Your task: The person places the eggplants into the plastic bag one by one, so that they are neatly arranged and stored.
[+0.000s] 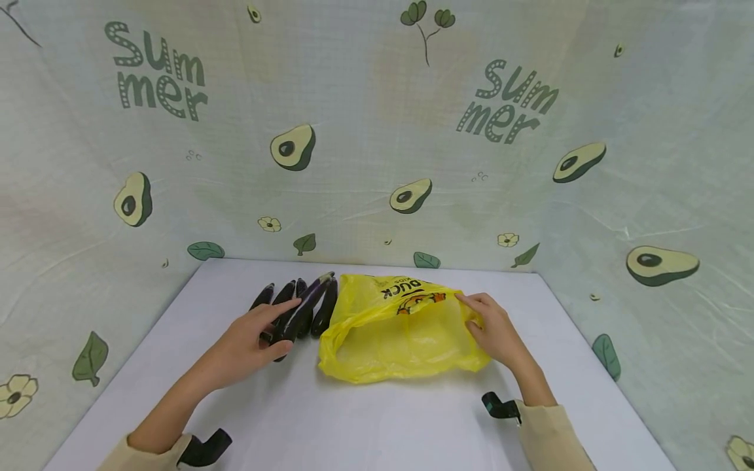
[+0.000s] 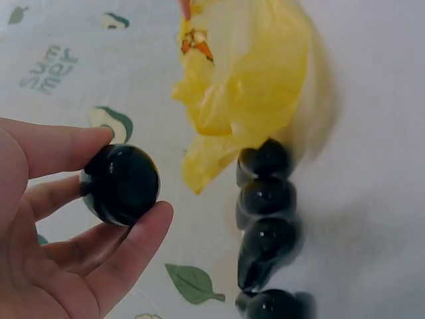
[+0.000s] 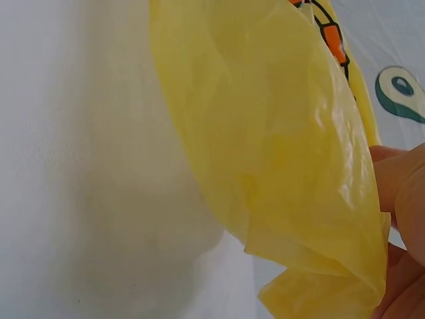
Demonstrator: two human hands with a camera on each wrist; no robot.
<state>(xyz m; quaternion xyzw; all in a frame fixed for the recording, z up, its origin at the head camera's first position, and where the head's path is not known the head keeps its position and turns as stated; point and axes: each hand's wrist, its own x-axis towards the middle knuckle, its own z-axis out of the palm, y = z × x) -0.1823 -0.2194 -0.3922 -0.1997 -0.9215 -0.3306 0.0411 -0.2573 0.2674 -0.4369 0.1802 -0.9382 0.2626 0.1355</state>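
My left hand grips a long dark purple eggplant between thumb and fingers. Its round glossy end faces the left wrist camera. Several more eggplants lie side by side behind and beside it; the left wrist view shows them as a row of dark ends. Right of them, a yellow plastic bag with a duck print lies with its mouth spread toward me. At the bag's right side, my right hand pinches the upper edge. In the right wrist view, yellow film hides part of the fingers.
A white table carries everything. Cloth printed with avocados and leaves rises behind it and along both sides. Black wrist cameras stick out from both beige sleeves.
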